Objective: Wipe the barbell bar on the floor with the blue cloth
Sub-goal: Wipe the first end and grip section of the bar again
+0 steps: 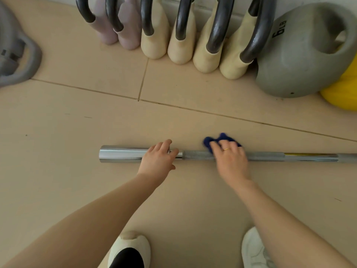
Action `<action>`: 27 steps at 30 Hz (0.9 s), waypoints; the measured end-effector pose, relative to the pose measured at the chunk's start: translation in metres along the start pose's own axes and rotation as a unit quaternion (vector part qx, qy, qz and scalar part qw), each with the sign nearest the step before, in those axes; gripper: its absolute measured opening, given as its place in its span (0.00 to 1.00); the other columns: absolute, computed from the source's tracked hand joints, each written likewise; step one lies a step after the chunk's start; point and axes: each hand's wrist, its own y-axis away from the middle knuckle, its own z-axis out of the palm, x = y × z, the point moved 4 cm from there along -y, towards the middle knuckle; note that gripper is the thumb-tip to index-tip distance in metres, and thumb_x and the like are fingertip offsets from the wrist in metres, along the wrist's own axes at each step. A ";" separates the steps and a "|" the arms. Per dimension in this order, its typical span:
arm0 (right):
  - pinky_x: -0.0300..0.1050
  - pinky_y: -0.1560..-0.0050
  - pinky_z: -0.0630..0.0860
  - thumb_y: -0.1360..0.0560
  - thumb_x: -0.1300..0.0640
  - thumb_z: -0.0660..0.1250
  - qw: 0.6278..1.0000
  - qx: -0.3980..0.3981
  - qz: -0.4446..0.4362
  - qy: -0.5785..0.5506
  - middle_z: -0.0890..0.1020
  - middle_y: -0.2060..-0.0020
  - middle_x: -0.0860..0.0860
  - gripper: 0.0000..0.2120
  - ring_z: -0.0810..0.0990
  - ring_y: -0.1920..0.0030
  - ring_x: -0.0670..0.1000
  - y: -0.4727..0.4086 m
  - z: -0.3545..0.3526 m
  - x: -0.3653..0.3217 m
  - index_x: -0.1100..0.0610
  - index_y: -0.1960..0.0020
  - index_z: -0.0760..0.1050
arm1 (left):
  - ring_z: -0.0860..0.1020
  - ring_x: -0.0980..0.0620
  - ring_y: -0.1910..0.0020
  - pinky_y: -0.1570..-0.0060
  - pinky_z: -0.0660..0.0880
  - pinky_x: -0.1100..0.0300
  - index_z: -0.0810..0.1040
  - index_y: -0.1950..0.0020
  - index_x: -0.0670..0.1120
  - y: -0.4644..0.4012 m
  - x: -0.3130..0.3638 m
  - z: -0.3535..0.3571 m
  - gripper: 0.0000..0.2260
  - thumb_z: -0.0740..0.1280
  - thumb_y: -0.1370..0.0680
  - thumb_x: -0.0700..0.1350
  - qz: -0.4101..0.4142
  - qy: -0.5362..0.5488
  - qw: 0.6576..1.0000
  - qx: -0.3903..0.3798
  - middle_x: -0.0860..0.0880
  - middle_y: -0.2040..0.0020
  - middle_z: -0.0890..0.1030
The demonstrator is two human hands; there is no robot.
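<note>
A chrome barbell bar (266,156) lies across the tiled floor, its thick shiny sleeve end at the left. My left hand (157,158) rests over the bar where the sleeve meets the thinner shaft, fingers curled on it. My right hand (230,158), with a gold ring, presses a dark blue cloth (210,142) onto the shaft just right of the sleeve collar. Most of the cloth is hidden under my fingers; a bunched part sticks out beyond them.
Several soft kettlebells with dark handles (181,41) stand in a row along the far wall. A grey 6 LB kettlebell (301,55) and a yellow weight (342,93) sit at the far right, another grey weight (17,55) at the far left. My two shoes (129,248) show at the bottom.
</note>
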 end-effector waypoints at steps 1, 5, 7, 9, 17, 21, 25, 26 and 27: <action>0.53 0.58 0.75 0.29 0.61 0.54 0.998 -0.034 0.043 0.002 0.79 0.52 0.59 0.18 0.77 0.54 0.61 -0.001 -0.004 0.016 0.57 0.44 0.76 | 0.83 0.43 0.64 0.70 0.79 0.55 0.83 0.60 0.45 0.000 -0.001 0.001 0.28 0.85 0.57 0.49 -0.004 0.002 1.000 -0.005 0.41 0.54 0.84; 0.53 0.59 0.74 0.27 0.61 0.63 0.994 -0.072 0.067 -0.052 0.77 0.48 0.60 0.13 0.75 0.49 0.63 -0.010 -0.008 -0.012 0.57 0.43 0.74 | 0.82 0.39 0.55 0.62 0.79 0.50 0.83 0.52 0.44 -0.002 -0.004 0.000 0.26 0.84 0.48 0.46 -0.010 0.022 0.999 -0.038 0.38 0.45 0.81; 0.48 0.71 0.73 0.34 0.61 0.72 0.995 -0.064 0.034 -0.075 0.79 0.57 0.59 0.11 0.78 0.60 0.63 -0.011 -0.014 -0.057 0.57 0.52 0.78 | 0.75 0.40 0.39 0.45 0.74 0.50 0.77 0.39 0.45 -0.003 -0.002 -0.004 0.23 0.76 0.33 0.46 -0.011 0.037 0.999 -0.035 0.40 0.31 0.71; 0.44 0.77 0.71 0.38 0.60 0.77 0.994 -0.051 0.013 -0.094 0.80 0.59 0.58 0.15 0.78 0.64 0.60 -0.008 -0.015 -0.083 0.55 0.53 0.79 | 0.67 0.45 0.31 0.36 0.66 0.54 0.69 0.31 0.47 -0.005 -0.002 -0.004 0.23 0.68 0.25 0.49 -0.017 0.016 0.999 -0.044 0.45 0.25 0.61; 0.41 0.78 0.69 0.39 0.61 0.75 0.997 -0.054 0.059 0.003 0.78 0.61 0.59 0.17 0.76 0.70 0.59 0.004 -0.005 -0.013 0.53 0.52 0.80 | 0.67 0.46 0.32 0.41 0.69 0.55 0.70 0.33 0.48 -0.008 -0.005 -0.006 0.20 0.66 0.24 0.50 -0.013 0.032 0.998 -0.046 0.47 0.25 0.60; 0.45 0.74 0.70 0.29 0.57 0.69 0.987 -0.092 0.126 -0.029 0.78 0.54 0.60 0.08 0.78 0.62 0.61 0.001 -0.006 -0.023 0.58 0.51 0.78 | 0.66 0.47 0.31 0.41 0.69 0.55 0.70 0.33 0.50 -0.010 -0.005 -0.007 0.19 0.65 0.23 0.50 -0.023 0.031 0.998 -0.055 0.48 0.24 0.58; 0.47 0.71 0.74 0.27 0.55 0.67 0.993 -0.063 0.049 -0.082 0.77 0.49 0.59 0.12 0.80 0.58 0.61 -0.009 -0.018 -0.090 0.58 0.45 0.76 | 0.65 0.47 0.29 0.37 0.67 0.55 0.68 0.30 0.51 -0.011 -0.002 -0.009 0.20 0.63 0.21 0.50 -0.028 0.036 0.996 -0.077 0.47 0.23 0.56; 0.49 0.68 0.75 0.25 0.55 0.65 0.992 -0.067 0.026 -0.101 0.75 0.46 0.59 0.15 0.79 0.54 0.61 -0.009 -0.016 -0.094 0.58 0.41 0.73 | 0.64 0.47 0.29 0.36 0.67 0.55 0.67 0.30 0.52 -0.012 -0.004 -0.010 0.20 0.63 0.21 0.51 -0.028 0.039 0.996 -0.080 0.47 0.23 0.56; 0.49 0.66 0.75 0.25 0.54 0.63 0.991 -0.076 0.005 -0.109 0.74 0.46 0.60 0.17 0.78 0.52 0.62 -0.007 -0.015 -0.090 0.57 0.37 0.71 | 0.64 0.47 0.29 0.36 0.66 0.55 0.67 0.29 0.52 -0.013 -0.004 -0.011 0.20 0.62 0.21 0.51 -0.024 0.043 0.995 -0.088 0.48 0.23 0.56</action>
